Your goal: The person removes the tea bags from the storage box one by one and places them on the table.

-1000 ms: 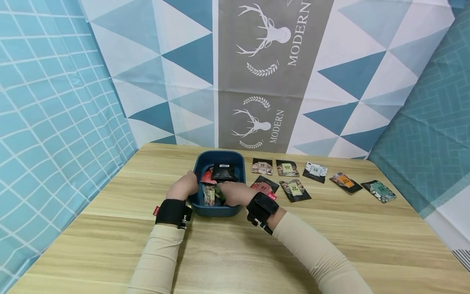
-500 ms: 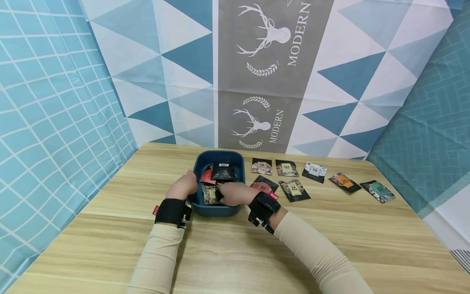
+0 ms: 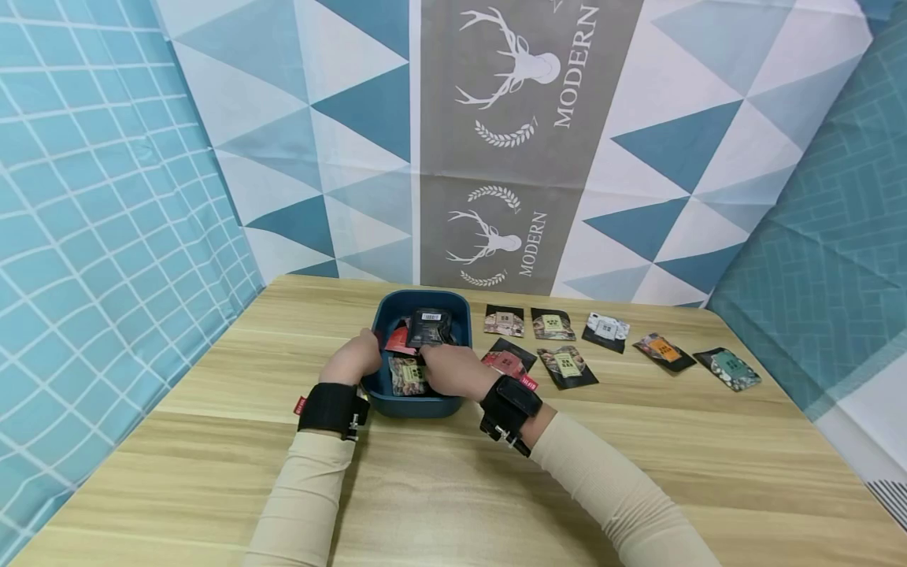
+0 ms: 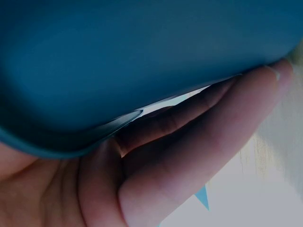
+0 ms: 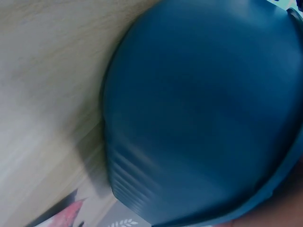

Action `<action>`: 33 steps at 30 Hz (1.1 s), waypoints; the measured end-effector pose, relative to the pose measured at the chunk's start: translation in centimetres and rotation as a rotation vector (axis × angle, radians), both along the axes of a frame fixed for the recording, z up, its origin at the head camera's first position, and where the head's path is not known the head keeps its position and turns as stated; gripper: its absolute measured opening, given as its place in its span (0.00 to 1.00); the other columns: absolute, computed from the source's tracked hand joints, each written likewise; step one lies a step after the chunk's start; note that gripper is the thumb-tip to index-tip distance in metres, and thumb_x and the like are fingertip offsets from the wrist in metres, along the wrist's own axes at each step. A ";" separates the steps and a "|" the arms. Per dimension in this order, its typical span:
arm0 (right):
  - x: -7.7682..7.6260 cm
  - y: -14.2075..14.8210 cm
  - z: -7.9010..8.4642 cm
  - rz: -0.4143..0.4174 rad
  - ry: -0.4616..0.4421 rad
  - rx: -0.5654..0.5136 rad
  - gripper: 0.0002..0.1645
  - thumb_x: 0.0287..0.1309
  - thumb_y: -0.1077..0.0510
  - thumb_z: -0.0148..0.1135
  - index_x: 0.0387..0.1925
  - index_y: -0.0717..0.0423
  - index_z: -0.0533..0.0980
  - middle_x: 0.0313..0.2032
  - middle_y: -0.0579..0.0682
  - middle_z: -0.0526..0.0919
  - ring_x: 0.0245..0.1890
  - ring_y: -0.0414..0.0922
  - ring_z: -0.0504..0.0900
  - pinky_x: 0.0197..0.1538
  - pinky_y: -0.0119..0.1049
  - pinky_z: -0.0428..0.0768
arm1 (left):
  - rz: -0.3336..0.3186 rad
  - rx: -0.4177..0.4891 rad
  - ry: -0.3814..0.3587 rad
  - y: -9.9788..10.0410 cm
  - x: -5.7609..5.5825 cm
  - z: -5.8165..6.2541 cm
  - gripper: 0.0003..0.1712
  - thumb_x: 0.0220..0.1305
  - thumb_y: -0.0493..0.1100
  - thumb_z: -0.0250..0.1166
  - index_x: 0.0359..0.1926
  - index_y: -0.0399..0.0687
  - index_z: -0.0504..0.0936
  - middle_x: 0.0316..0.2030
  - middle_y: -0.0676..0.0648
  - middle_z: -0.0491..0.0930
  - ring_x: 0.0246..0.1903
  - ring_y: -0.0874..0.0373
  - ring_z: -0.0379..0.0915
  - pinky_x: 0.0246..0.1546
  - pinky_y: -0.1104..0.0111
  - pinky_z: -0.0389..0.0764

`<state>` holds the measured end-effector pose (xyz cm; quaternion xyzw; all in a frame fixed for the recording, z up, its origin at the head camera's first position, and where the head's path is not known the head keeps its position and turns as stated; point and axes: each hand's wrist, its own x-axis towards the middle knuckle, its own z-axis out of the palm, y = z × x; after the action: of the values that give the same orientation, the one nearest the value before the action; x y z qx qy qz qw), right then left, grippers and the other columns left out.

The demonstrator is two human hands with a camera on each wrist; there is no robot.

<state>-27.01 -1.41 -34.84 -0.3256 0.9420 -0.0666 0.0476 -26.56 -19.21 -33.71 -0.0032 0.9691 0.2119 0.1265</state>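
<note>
A dark blue plastic bin [image 3: 418, 408] stands at the back middle of the table and holds several small packets. My left hand [image 3: 357, 358] grips its left side; in the left wrist view the fingers [image 4: 203, 146] lie along the outer wall, with the rim at the palm. Over the right rim, my right hand [image 3: 457, 372] reaches inside. Its fingertips are among the packets, mostly hidden, and I cannot tell what they hold. Just beyond them is a black packet [image 3: 428, 327] with a white barcode label. A red packet [image 3: 400, 339] and a patterned packet [image 3: 407, 378] with a yellow-green label lie beside it.
Right of the bin, several flat sachets lie on the table [image 3: 453, 488]. Nearest are a red-label sachet [image 3: 509, 358] and a yellow-label sachet [image 3: 568, 366]; an orange-label sachet [image 3: 664, 352] and a green-label sachet [image 3: 730, 368] lie farther right. A patterned cloth backdrop [image 3: 489, 157] rises behind.
Inside the bin, the black barcode packet has shifted and tilted, and the patterned packet now shows its label more. My right hand has moved slightly; the left hand stays on the bin.
</note>
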 end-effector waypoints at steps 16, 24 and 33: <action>0.5 1.7 1.2 0.031 0.280 -0.132 0.12 0.64 0.63 0.51 0.46 0.52 0.77 0.34 0.49 0.82 0.30 0.43 0.78 0.28 0.32 0.69 | 0.005 -0.012 0.009 0.0 0.0 0.0 0.34 0.67 0.34 0.45 0.67 0.18 0.43 0.55 0.24 0.68 0.36 0.47 0.75 0.36 0.62 0.75; 1.7 3.6 2.4 0.072 0.339 -0.165 0.19 0.66 0.60 0.48 0.57 0.52 0.72 0.43 0.48 0.81 0.30 0.39 0.74 0.31 0.31 0.67 | 0.002 -0.012 0.015 0.0 0.1 0.1 0.32 0.67 0.33 0.44 0.66 0.18 0.45 0.54 0.24 0.69 0.34 0.48 0.74 0.34 0.64 0.73; 2.7 6.4 3.0 0.055 0.502 -0.226 0.18 0.63 0.63 0.52 0.54 0.52 0.74 0.45 0.49 0.83 0.37 0.43 0.81 0.36 0.34 0.76 | -0.010 -0.021 0.029 0.1 0.1 0.2 0.33 0.67 0.32 0.45 0.66 0.17 0.45 0.53 0.24 0.70 0.33 0.49 0.74 0.33 0.65 0.73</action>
<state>-24.33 4.95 -31.85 -0.3607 0.9016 -0.0871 -0.2222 -26.42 -19.14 -33.51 0.0034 0.9730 0.2010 0.1136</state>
